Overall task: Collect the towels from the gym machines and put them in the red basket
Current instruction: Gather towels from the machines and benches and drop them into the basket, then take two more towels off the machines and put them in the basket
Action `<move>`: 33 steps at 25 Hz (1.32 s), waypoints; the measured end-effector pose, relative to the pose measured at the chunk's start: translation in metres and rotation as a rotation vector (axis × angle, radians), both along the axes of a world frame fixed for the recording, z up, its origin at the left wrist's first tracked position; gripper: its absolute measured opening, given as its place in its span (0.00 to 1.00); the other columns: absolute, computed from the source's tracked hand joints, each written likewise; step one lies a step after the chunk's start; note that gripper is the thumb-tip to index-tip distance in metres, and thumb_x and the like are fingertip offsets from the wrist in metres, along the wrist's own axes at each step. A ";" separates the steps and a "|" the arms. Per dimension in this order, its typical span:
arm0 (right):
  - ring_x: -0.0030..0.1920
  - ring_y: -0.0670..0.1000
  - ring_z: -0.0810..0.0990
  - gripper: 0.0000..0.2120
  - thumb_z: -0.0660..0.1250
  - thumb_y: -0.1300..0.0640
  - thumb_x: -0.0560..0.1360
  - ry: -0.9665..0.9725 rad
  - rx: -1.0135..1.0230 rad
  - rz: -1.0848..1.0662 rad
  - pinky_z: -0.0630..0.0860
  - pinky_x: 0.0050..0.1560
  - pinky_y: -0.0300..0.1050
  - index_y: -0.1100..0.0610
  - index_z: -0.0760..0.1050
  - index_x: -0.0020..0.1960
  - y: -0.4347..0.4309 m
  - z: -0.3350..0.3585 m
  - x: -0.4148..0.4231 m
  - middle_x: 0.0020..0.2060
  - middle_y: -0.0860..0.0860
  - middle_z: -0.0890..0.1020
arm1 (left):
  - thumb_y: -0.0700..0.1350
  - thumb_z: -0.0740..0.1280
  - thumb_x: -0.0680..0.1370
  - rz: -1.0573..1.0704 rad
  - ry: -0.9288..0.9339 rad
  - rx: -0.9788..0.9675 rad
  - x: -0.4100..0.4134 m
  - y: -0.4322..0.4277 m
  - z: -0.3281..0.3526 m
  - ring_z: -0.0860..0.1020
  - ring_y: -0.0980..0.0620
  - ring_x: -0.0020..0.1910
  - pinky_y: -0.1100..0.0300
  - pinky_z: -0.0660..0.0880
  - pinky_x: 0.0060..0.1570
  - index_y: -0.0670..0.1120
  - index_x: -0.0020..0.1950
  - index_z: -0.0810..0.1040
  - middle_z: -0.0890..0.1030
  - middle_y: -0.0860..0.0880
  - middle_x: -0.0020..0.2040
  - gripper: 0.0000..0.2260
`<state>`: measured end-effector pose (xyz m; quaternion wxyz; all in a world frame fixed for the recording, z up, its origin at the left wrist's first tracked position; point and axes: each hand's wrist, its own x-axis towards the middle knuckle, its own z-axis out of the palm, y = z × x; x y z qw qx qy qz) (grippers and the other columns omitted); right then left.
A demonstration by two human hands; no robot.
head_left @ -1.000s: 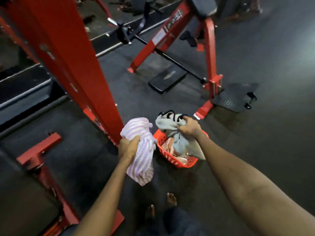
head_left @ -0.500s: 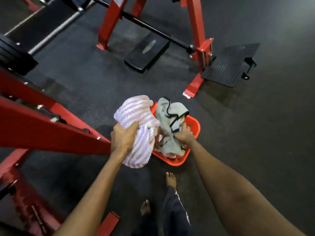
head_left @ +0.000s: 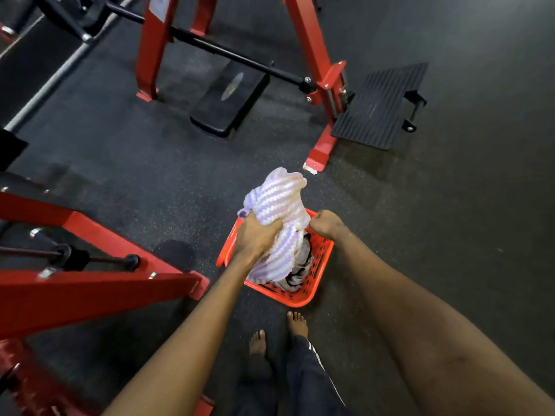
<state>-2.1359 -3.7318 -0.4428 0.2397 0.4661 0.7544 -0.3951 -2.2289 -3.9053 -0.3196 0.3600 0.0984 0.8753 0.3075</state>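
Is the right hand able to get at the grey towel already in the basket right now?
Probably yes. The right hand sits closed at the red basket rim, with the grey towel exposed just below; the striped towel in the left hand covers only its other side.

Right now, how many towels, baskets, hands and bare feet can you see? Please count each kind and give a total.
Towels: 2, the purple-and-white striped towel held over the basket and a grey towel already inside
Baskets: 1, the red basket
Hands: 2, left hand and right hand
Bare feet: 2, and
Total: 7
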 end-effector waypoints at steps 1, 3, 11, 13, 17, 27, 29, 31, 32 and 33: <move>0.42 0.54 0.68 0.16 0.62 0.51 0.71 -0.003 0.031 0.004 0.66 0.42 0.43 0.56 0.61 0.31 0.002 0.012 -0.002 0.40 0.57 0.69 | 0.52 0.70 0.73 -0.056 -0.030 -0.013 -0.004 0.004 -0.014 0.79 0.43 0.55 0.60 0.67 0.47 0.47 0.64 0.76 0.81 0.45 0.56 0.20; 0.39 0.54 0.67 0.13 0.60 0.59 0.71 0.010 0.058 0.020 0.65 0.36 0.43 0.55 0.60 0.31 0.001 0.022 -0.003 0.36 0.55 0.68 | 0.48 0.72 0.74 -0.174 -0.088 -0.046 -0.010 0.005 -0.044 0.78 0.44 0.57 0.59 0.68 0.49 0.46 0.67 0.73 0.79 0.45 0.57 0.22; 0.37 0.51 0.75 0.09 0.60 0.59 0.76 0.038 0.007 -0.025 0.71 0.40 0.43 0.55 0.76 0.39 -0.011 0.023 0.031 0.35 0.53 0.77 | 0.49 0.64 0.70 -0.422 -0.204 -0.315 -0.030 0.006 -0.114 0.81 0.39 0.55 0.54 0.75 0.44 0.37 0.60 0.78 0.82 0.37 0.58 0.23; 0.33 0.50 0.74 0.07 0.61 0.60 0.76 0.046 0.006 -0.068 0.73 0.38 0.43 0.54 0.76 0.41 -0.010 0.048 0.035 0.34 0.53 0.77 | 0.46 0.63 0.74 -0.492 -0.110 -0.244 -0.032 0.024 -0.078 0.81 0.41 0.47 0.53 0.71 0.40 0.38 0.45 0.80 0.83 0.39 0.44 0.12; 0.42 0.49 0.78 0.07 0.62 0.59 0.76 0.206 0.031 -0.225 0.78 0.40 0.45 0.51 0.77 0.42 0.010 0.115 0.045 0.39 0.49 0.81 | 0.44 0.63 0.74 -0.529 0.017 -0.058 -0.028 0.076 0.004 0.77 0.46 0.43 0.56 0.71 0.43 0.45 0.40 0.79 0.80 0.45 0.40 0.07; 0.29 0.47 0.76 0.12 0.55 0.59 0.82 0.674 0.226 -0.988 0.69 0.25 0.36 0.54 0.75 0.45 0.060 0.292 0.273 0.35 0.50 0.79 | 0.40 0.62 0.80 -0.838 -0.156 0.487 0.172 0.233 0.183 0.77 0.52 0.32 0.65 0.70 0.28 0.46 0.46 0.81 0.83 0.45 0.42 0.08; 0.28 0.46 0.75 0.12 0.54 0.59 0.83 0.711 0.305 -1.098 0.68 0.24 0.35 0.56 0.75 0.47 0.064 0.328 0.341 0.35 0.50 0.79 | 0.40 0.62 0.80 -0.947 -0.153 0.550 0.226 0.258 0.212 0.77 0.51 0.34 0.61 0.70 0.32 0.45 0.47 0.81 0.83 0.46 0.41 0.08; 0.28 0.46 0.75 0.12 0.55 0.58 0.83 0.733 0.403 -1.205 0.67 0.24 0.35 0.56 0.75 0.48 0.060 0.361 0.416 0.35 0.50 0.79 | 0.39 0.61 0.81 -1.073 -0.154 0.607 0.290 0.282 0.239 0.77 0.52 0.34 0.61 0.69 0.32 0.45 0.48 0.81 0.83 0.46 0.42 0.09; 0.28 0.46 0.75 0.12 0.55 0.58 0.83 0.739 0.454 -1.252 0.67 0.24 0.36 0.56 0.76 0.47 0.055 0.376 0.453 0.35 0.50 0.79 | 0.39 0.61 0.81 -1.129 -0.159 0.633 0.324 0.292 0.252 0.77 0.52 0.34 0.61 0.69 0.31 0.44 0.49 0.81 0.83 0.46 0.42 0.09; 0.28 0.46 0.76 0.12 0.55 0.58 0.83 0.738 0.509 -1.296 0.68 0.24 0.36 0.56 0.76 0.47 0.050 0.391 0.489 0.35 0.50 0.80 | 0.39 0.61 0.81 -1.183 -0.159 0.652 0.359 0.301 0.264 0.77 0.52 0.34 0.61 0.70 0.32 0.44 0.49 0.81 0.83 0.46 0.42 0.09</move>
